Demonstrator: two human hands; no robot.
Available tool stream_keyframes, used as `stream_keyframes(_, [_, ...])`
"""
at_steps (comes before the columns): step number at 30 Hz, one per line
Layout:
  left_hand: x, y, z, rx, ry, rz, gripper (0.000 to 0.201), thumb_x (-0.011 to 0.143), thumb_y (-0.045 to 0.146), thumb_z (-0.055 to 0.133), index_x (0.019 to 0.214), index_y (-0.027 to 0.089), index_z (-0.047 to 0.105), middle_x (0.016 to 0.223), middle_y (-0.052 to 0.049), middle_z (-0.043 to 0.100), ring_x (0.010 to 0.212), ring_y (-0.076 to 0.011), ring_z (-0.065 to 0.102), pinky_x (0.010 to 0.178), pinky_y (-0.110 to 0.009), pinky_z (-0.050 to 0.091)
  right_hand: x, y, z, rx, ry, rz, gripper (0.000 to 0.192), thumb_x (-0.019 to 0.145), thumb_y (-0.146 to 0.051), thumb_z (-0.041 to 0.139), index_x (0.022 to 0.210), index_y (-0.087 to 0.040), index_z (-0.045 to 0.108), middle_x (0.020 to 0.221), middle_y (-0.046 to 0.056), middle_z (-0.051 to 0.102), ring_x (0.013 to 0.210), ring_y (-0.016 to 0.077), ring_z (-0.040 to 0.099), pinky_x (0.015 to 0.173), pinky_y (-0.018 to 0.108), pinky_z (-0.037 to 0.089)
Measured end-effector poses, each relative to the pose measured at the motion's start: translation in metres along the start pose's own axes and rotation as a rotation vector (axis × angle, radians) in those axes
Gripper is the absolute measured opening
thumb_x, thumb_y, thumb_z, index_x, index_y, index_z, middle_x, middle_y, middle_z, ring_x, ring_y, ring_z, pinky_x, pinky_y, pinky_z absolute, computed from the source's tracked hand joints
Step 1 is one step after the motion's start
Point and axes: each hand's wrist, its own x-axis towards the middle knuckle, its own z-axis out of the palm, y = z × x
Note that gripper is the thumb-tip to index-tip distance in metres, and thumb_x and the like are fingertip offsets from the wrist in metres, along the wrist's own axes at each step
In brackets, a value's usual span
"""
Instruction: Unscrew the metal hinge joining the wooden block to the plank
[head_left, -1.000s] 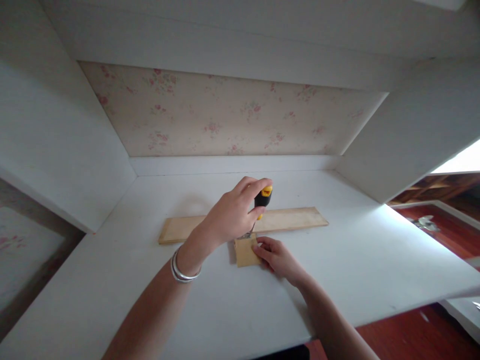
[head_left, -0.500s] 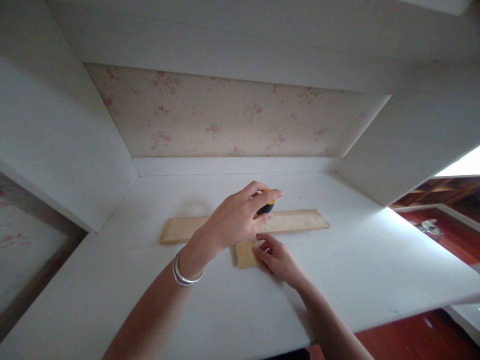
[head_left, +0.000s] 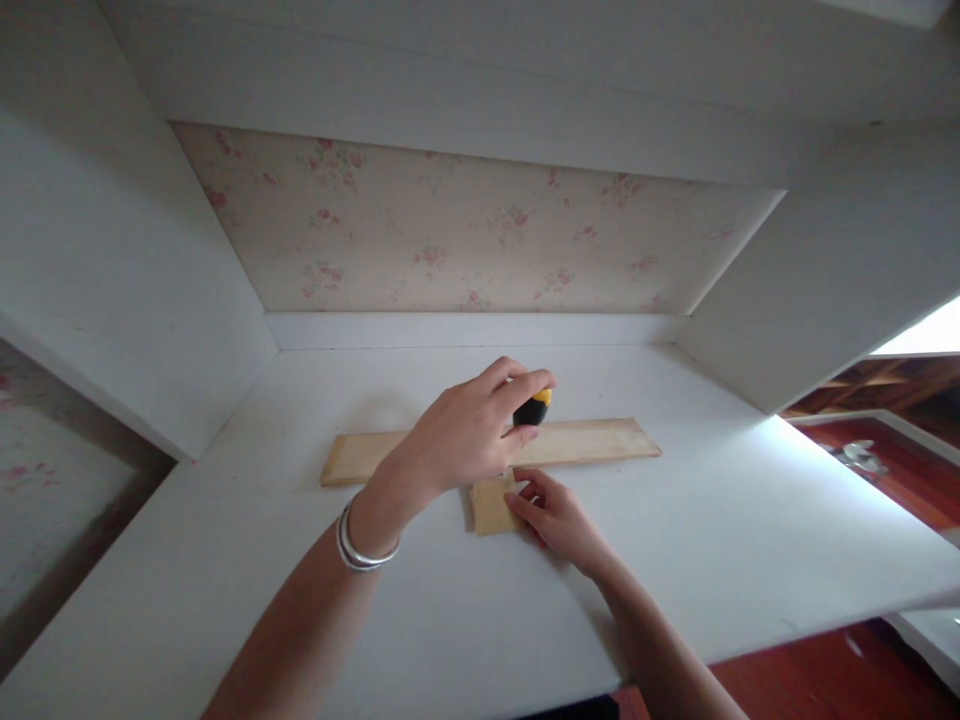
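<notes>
Both hands stay at the small square tan wooden block (head_left: pixel 491 505) on the white desk (head_left: pixel 712 540): right hand (head_left: pixel 559 515) flat, pinning it, left hand (head_left: pixel 469 430) re-closed around the upright black-and-yellow screwdriver handle (head_left: pixel 533 408), apparently mid-turn.

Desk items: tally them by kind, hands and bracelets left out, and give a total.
Long wooden boards: 1
Small wooden blocks: 1
Screwdrivers, black and yellow handle: 1, in the left hand; the right hand rests on the block.
Total: 3
</notes>
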Motion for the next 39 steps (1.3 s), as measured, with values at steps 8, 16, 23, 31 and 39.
stream_keyframes(8, [0.003, -0.003, 0.012, -0.011, 0.016, 0.030, 0.046, 0.088, 0.027, 0.053, 0.130, 0.027, 0.035, 0.125, -0.004, 0.050, 0.104, -0.0156, 0.054, 0.080, -0.027, 0.050, 0.000, 0.003, 0.000, -0.009, -0.009, -0.018, 0.033, 0.084, -0.044, 0.052, 0.108, -0.021, 0.053, 0.067, -0.004, 0.055, 0.044, 0.0081, 0.049, 0.038, 0.020, 0.036])
stream_keyframes(16, [0.000, -0.001, 0.006, -0.026, -0.097, 0.026, 0.046, 0.090, 0.022, 0.046, 0.134, 0.032, 0.036, 0.128, -0.005, 0.044, 0.086, -0.0116, 0.056, 0.078, -0.026, 0.049, 0.001, 0.003, 0.000, 0.013, -0.006, -0.016, 0.033, 0.084, -0.043, 0.052, 0.109, -0.021, 0.053, 0.066, -0.004, 0.055, 0.043, 0.0077, 0.048, 0.038, 0.020, 0.035])
stream_keyframes(23, [0.000, -0.006, 0.008, 0.006, -0.114, 0.006, 0.053, 0.087, 0.014, 0.047, 0.133, 0.035, 0.035, 0.125, -0.004, 0.045, 0.085, -0.0117, 0.057, 0.078, -0.027, 0.049, -0.001, 0.004, 0.001, 0.011, -0.001, -0.013, 0.033, 0.084, -0.044, 0.051, 0.107, -0.021, 0.054, 0.065, -0.004, 0.054, 0.043, 0.0077, 0.046, 0.036, 0.020, 0.034])
stream_keyframes(31, [0.002, -0.007, 0.012, 0.171, -0.056, -0.066, 0.045, 0.087, 0.033, 0.052, 0.130, 0.034, 0.039, 0.112, -0.003, 0.047, 0.072, -0.0109, 0.055, 0.064, -0.026, 0.050, -0.001, 0.003, 0.001, -0.004, -0.006, -0.014, 0.033, 0.084, -0.044, 0.051, 0.106, -0.020, 0.055, 0.064, -0.004, 0.053, 0.043, 0.0079, 0.047, 0.037, 0.020, 0.034])
stream_keyframes(39, [0.000, -0.010, 0.013, -0.044, -0.099, 0.016, 0.054, 0.089, 0.014, 0.040, 0.138, 0.035, 0.030, 0.127, -0.004, 0.042, 0.092, -0.0121, 0.055, 0.081, -0.026, 0.049, -0.002, 0.001, 0.001, 0.014, -0.019, 0.002, 0.035, 0.083, -0.046, 0.051, 0.106, -0.019, 0.053, 0.065, -0.004, 0.054, 0.043, 0.0079, 0.047, 0.037, 0.020, 0.035])
